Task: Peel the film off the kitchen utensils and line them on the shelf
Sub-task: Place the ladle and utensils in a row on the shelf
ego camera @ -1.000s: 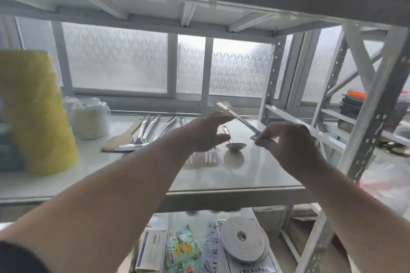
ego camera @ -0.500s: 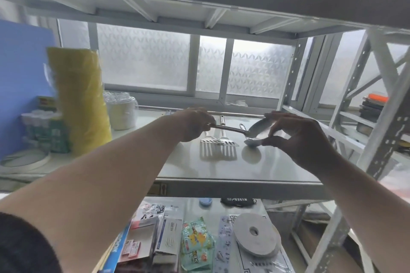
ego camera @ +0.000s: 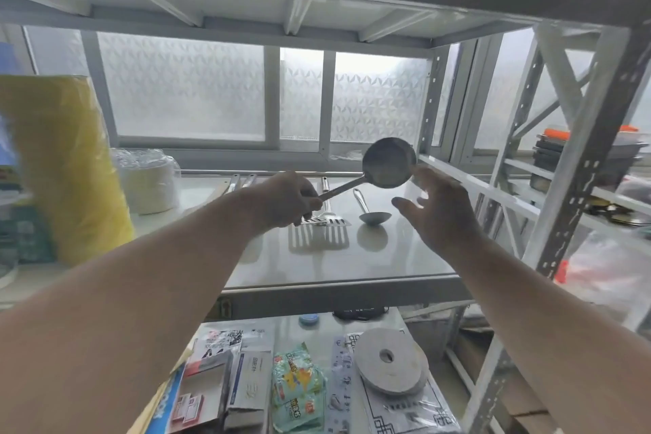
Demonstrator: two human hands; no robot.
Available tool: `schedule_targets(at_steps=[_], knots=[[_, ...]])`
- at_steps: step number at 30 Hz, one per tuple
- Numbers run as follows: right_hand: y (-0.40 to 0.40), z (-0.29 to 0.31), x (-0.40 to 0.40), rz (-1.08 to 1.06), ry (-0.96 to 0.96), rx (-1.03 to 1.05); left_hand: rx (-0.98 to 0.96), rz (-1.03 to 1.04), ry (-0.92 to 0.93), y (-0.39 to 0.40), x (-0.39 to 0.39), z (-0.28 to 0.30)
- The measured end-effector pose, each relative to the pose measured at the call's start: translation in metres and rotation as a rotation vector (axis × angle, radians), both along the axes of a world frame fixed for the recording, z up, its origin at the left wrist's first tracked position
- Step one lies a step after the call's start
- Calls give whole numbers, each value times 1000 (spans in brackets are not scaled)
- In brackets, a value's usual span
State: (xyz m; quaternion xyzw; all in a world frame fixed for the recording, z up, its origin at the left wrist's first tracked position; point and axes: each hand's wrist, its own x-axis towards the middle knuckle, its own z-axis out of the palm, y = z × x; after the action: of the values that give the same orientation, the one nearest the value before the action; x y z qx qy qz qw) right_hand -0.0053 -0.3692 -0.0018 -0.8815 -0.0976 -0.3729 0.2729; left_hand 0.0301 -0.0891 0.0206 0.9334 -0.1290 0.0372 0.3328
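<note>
Gripping the ladle [ego camera: 385, 168] by its handle, the left hand [ego camera: 285, 201] held it above the slotted spatula [ego camera: 326, 220] on the shelf [ego camera: 338, 271]. Right hand [ego camera: 438, 211] hung spread and empty just beside the bowl. Best move, judged: steady the handle, pinch any film edge at the bowl, though film couldn't be made out.

A shiny metal ladle [ego camera: 385, 167] is up in the air, its round bowl tilted high and its thin handle sloping down to the left. On the white shelf [ego camera: 387, 257] below lie a slotted turner [ego camera: 326, 220] and a small ladle [ego camera: 373, 215], side by side, with more handles [ego camera: 239, 181] behind
</note>
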Motion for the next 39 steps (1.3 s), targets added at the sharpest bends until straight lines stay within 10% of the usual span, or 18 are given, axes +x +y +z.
schedule_targets(at_steps=[6, 13, 16, 21, 26, 39], knots=[[21, -13, -23, 28, 272, 241, -772, -36, 383, -78, 3, -1], [4, -26, -19, 59, 485, 158, -1007, 10, 437, -151, 38, -13], [-18, -31, 14, -39, 464, 86, -865, -11, 332, -169, 59, -14], [-57, -28, 92, -223, 483, -45, -34, 45, -188, -170, 91, -24], [-74, -36, 140, -278, 541, 35, 317, -46, -16, -154, 97, -46], [-86, -40, 137, -298, 548, 210, 287, -87, -32, -144, 106, -59]])
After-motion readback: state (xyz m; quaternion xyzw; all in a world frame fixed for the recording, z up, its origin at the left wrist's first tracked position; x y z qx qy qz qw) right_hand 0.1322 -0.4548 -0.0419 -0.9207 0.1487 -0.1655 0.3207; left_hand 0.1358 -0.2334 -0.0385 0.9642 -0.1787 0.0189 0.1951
